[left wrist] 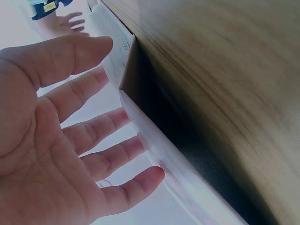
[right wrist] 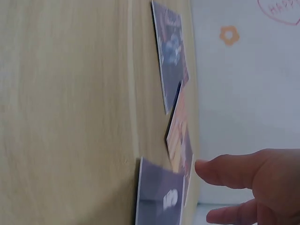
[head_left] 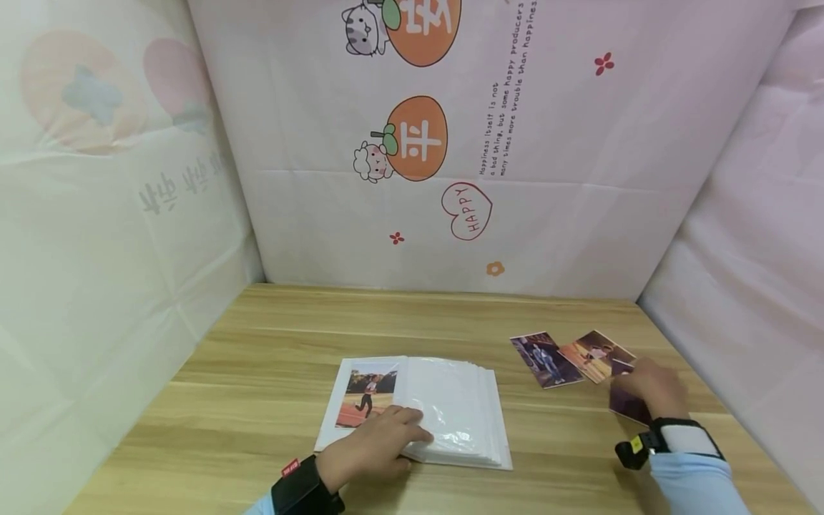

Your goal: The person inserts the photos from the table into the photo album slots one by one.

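A white photo album [head_left: 444,400] lies spread open on the table, its right side a thick stack of clear sleeves. In its left page sits a photo [head_left: 367,400] of a running person. My left hand [head_left: 376,447] rests on the album near the fold and lower edge, fingers spread. At the right, my right hand [head_left: 653,386] hovers over loose photos; its thumb [right wrist: 225,171] and a finger stand apart with nothing seen between them. Closest to it is a dark photo [right wrist: 161,192], partly hidden by the hand in the head view. An orange-toned photo [head_left: 595,355] lies beside it.
A dark photo of a blue-clad figure [head_left: 546,360] lies left of the orange-toned one, nearly touching it. White printed cloth [head_left: 566,179] stands behind the wooden table [head_left: 257,400], with further white cloth walls at the left [head_left: 96,286] and right [head_left: 753,236].
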The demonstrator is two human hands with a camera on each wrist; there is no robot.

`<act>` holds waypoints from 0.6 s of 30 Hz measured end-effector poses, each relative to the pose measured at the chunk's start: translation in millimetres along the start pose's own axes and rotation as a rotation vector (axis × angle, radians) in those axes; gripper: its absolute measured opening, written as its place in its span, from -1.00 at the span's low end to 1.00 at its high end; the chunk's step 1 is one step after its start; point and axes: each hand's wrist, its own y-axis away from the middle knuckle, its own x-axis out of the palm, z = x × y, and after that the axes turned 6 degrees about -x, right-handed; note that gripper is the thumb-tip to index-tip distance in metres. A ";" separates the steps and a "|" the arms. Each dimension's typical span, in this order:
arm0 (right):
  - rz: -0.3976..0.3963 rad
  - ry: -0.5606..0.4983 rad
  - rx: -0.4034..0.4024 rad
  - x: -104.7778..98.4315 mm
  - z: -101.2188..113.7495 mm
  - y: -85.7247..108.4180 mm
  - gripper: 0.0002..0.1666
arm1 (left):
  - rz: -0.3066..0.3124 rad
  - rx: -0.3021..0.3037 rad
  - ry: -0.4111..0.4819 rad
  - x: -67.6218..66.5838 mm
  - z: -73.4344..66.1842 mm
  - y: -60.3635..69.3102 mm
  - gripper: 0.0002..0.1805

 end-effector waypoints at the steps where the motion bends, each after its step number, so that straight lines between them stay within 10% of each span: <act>1: 0.009 -0.014 0.021 0.6 -3.4 -0.2 -0.30 | -0.001 0.000 0.001 0.2 0.3 0.2 -0.51; 18: 0.055 -0.061 0.291 11.2 -13.7 -5.1 -0.10 | -0.005 -0.004 0.009 2.0 1.7 0.6 -0.49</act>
